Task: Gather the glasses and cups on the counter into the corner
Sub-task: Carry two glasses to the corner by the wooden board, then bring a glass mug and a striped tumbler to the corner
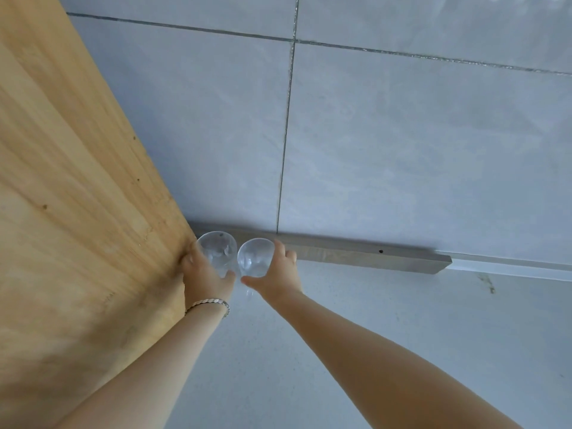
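Two clear drinking glasses stand side by side in the corner where the wooden panel meets the tiled wall. My left hand (204, 274) wraps the left glass (217, 249), which sits tight against the wooden panel. My right hand (278, 270) wraps the right glass (254, 257), thumb in front and fingers behind it. The two glasses nearly touch. Their lower parts are hidden by my hands. A bracelet circles my left wrist.
A tall wooden panel (71, 196) walls off the left side. A grey tiled wall (387, 134) rises behind, with a grey strip (356, 255) along its foot. The pale counter (433, 320) stretches to the right and toward me.
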The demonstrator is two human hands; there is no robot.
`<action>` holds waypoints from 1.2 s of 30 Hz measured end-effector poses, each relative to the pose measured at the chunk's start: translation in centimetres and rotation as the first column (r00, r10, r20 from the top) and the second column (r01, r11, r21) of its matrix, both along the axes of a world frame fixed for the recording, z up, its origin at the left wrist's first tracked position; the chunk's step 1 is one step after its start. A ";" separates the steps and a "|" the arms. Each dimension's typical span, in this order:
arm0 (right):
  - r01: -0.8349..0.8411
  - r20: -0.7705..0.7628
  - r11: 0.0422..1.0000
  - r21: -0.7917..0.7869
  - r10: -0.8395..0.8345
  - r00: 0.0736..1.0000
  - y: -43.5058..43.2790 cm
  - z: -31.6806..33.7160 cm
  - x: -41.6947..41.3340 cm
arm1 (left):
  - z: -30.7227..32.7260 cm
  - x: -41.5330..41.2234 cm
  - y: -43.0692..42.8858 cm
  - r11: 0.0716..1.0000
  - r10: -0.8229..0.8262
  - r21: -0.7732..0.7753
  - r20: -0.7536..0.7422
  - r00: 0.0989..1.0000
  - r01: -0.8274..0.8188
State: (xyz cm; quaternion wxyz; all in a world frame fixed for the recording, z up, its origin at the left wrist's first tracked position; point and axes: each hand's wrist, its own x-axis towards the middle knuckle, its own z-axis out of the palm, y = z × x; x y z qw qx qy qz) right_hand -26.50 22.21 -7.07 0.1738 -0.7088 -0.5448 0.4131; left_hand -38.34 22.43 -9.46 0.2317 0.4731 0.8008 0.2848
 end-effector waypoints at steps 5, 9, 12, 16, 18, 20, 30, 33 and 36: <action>-0.002 -0.057 1.000 0.030 0.004 0.998 0.3 0.1 -0.1 | 0.7 -0.3 -1.0 0.999 0.020 -0.039 0.003 1.000 -0.020; -0.056 -0.059 0.998 -0.008 0.055 0.997 -1.5 0.3 1.7 | 1.5 -0.6 -2.1 0.996 -0.032 -0.079 -0.030 0.999 0.029; -0.177 0.024 0.976 -0.130 0.181 0.983 -4.4 0.7 4.9 | 2.6 -0.1 -4.4 0.994 -0.097 -0.063 -0.180 0.979 0.087; -0.390 0.182 0.837 -0.383 0.483 0.857 -9.4 1.7 10.7 | 4.0 2.5 -9.3 0.862 -0.472 -0.310 -0.201 0.858 0.402; -0.394 0.279 0.818 -0.419 0.529 0.802 -11.9 2.1 13.8 | 4.8 4.8 -11.3 0.638 -0.654 -0.548 -0.015 0.757 0.540; -0.373 0.345 0.819 -0.437 0.535 0.771 -14.5 2.6 17.3 | 5.9 7.7 -12.5 0.441 -0.753 -0.659 0.100 0.651 0.610; -0.133 0.421 0.908 -0.398 0.310 0.853 -27.2 6.6 40.2 | 8.9 32.4 -17.2 0.367 -0.906 -0.538 -0.023 0.422 0.759; -0.053 0.450 0.935 -0.351 0.219 0.866 -31.5 7.6 48.6 | 9.0 41.6 -20.4 0.305 -0.934 -0.515 0.000 0.356 0.801; 0.036 0.506 0.959 -0.280 0.115 0.855 -35.8 8.4 57.5 | 8.8 49.8 -23.8 0.248 -0.957 -0.520 0.002 0.291 0.818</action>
